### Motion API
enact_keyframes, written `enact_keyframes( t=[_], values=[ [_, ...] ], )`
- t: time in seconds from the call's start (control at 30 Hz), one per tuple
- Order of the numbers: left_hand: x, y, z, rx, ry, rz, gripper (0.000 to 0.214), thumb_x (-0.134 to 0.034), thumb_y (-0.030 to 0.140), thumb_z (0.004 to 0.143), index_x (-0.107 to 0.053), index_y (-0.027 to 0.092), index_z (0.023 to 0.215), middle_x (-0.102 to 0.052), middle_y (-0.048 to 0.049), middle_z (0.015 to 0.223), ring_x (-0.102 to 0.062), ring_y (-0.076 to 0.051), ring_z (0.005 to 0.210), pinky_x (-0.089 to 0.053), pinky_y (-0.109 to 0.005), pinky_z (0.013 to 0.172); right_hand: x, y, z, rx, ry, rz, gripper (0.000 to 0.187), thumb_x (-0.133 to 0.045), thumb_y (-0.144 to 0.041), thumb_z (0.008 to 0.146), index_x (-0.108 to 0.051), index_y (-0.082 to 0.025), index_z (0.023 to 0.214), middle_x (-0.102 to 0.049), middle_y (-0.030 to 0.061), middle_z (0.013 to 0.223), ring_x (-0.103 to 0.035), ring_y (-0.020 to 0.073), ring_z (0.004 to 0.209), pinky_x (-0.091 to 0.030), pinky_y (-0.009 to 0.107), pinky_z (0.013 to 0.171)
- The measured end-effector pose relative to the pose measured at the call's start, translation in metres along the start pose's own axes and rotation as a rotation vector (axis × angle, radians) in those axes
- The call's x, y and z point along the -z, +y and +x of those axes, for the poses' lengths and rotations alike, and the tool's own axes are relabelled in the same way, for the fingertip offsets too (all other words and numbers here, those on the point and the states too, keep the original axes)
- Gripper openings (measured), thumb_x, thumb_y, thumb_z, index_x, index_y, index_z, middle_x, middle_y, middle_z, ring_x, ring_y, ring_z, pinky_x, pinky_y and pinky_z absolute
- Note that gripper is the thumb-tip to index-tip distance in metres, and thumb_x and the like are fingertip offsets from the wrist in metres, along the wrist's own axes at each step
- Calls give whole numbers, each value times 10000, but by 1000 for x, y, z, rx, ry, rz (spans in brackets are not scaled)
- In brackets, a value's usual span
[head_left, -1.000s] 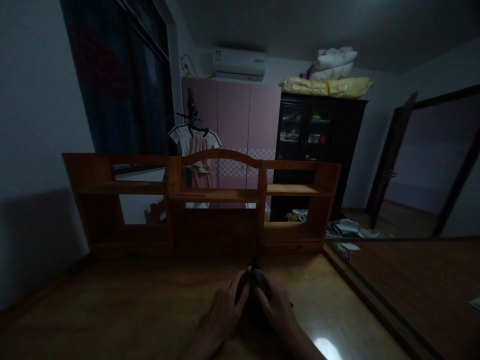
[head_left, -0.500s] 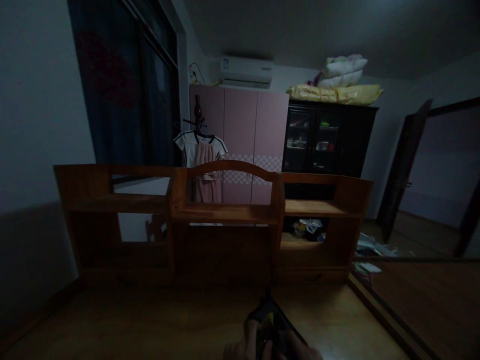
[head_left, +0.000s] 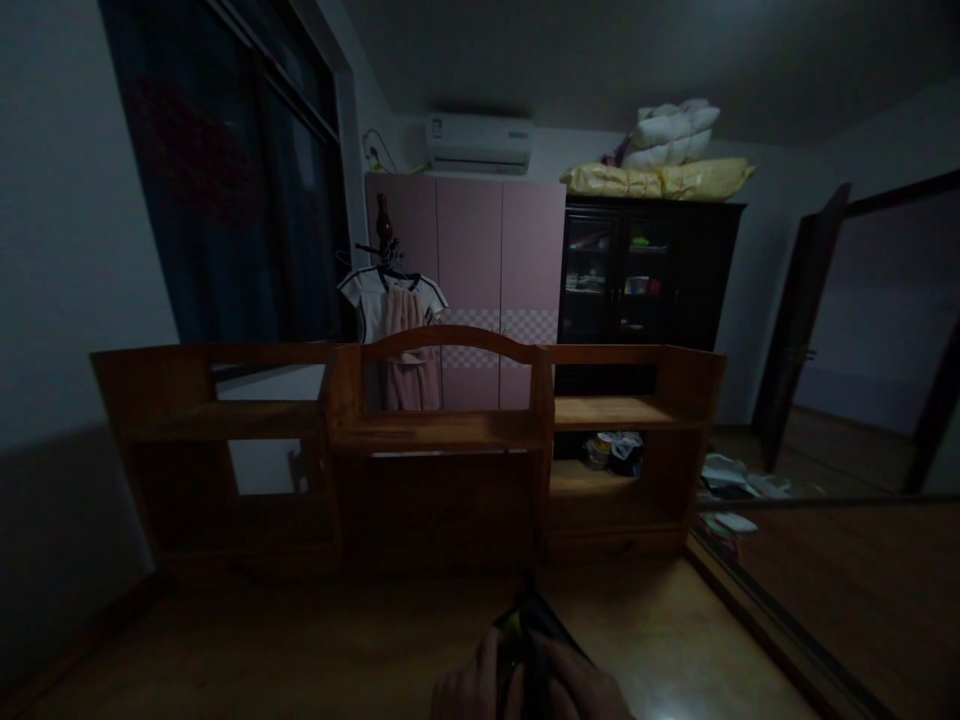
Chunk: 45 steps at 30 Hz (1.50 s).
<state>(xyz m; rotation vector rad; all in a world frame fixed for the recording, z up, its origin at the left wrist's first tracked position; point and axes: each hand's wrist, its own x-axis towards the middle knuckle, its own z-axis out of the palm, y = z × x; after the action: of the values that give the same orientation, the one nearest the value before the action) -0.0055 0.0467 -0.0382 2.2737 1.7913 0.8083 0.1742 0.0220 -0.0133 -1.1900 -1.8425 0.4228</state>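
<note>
In the head view, the left hand (head_left: pixel 471 690) and right hand (head_left: pixel 592 692) are gripping a dark object (head_left: pixel 553 624) from either side, fingers bending close around it, over the desk (head_left: pixel 300 650). Shadow is obscuring its shape and the fingertips; the view's bottom edge is cutting off both hands.

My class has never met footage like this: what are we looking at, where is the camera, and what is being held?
There is no machine here, just a person's bare left hand and right hand, low in the picture. One camera, worn on the head, looks forward and down. Both hands hold a dark object with a yellow patch; it is too dim to name it, or tell whether it rests on the wooden surface below. A wooden shelf unit stands at the far side of that surface.
</note>
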Motion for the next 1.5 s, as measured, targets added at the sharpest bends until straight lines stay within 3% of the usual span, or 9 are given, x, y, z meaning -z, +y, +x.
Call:
enact_keyframes(
  t=[0.07,0.17,0.47,0.6,0.73,1.0,1.17,1.3,1.5],
  values=[
    [-3,-2,0,13,-29,23,542,-311,477,887,-551,177,1269,-700,-147,1046,-676,-295,865,-493,-375,758,10,-5,1,11,-98,67,420,-370,-419,924,-565,-304,1278,-633,41,1237,-607,232,1121,-479,357,963],
    [0,0,-3,34,-55,65,560,-278,447,913,-493,131,1323,-665,-171,1124,-658,-298,927,-475,-394,822,18,-7,0,25,-167,62,428,-418,-360,912,-516,-294,1323,-579,49,1308,-549,236,1195,-439,385,1006],
    [19,8,-14,-100,-93,63,454,-290,344,934,-506,169,1294,-519,-172,1334,-592,-285,1083,-439,-404,908,8,-8,-6,4,-74,29,430,-532,-259,821,-579,-236,1248,-638,96,1213,-597,254,1109,-461,390,962],
    [21,9,-19,-60,-49,3,510,-275,409,946,-439,121,1333,-604,-191,1204,-619,-277,1011,-446,-380,862,-1,-7,-4,-71,18,87,371,-566,-232,778,-647,-204,1139,-678,93,1129,-625,250,1047,-481,378,930],
    [24,13,-24,-88,-32,26,548,-284,454,941,-411,100,1340,-607,-195,1179,-623,-277,987,-439,-374,851,0,-6,-3,-100,-40,120,414,-568,-204,747,-632,-202,1156,-686,74,1110,-632,245,1031,-486,382,922],
    [32,20,-26,-194,45,19,471,-311,456,947,-420,153,1290,-652,-145,1084,-647,-266,932,-465,-358,801,-9,8,-12,102,-93,-23,481,-496,-169,808,-509,-169,1289,-580,131,1283,-533,245,1201,-418,422,1022],
    [39,25,-28,-214,82,-20,507,-377,441,929,-311,210,1376,-695,-81,920,-672,-235,789,-482,-320,721,-16,3,-13,155,-63,-103,450,-410,-106,850,-485,-173,1289,-601,132,1239,-578,217,1139,-474,381,969],
    [46,30,-32,-232,63,-154,568,-412,412,918,-231,227,1423,-692,-73,974,-676,-219,804,-500,-317,740,-14,0,-12,179,-1,-210,429,-389,-72,856,-516,-166,1254,-635,133,1163,-617,217,1060,-512,370,908],
    [49,40,-30,-164,-14,-590,652,-519,347,864,-210,251,1430,-635,-69,1158,-633,-189,1022,-504,-309,865,3,6,-10,226,117,-330,401,-394,-100,877,-540,-185,1240,-651,125,1108,-639,225,990,-532,351,851]
  ],
)
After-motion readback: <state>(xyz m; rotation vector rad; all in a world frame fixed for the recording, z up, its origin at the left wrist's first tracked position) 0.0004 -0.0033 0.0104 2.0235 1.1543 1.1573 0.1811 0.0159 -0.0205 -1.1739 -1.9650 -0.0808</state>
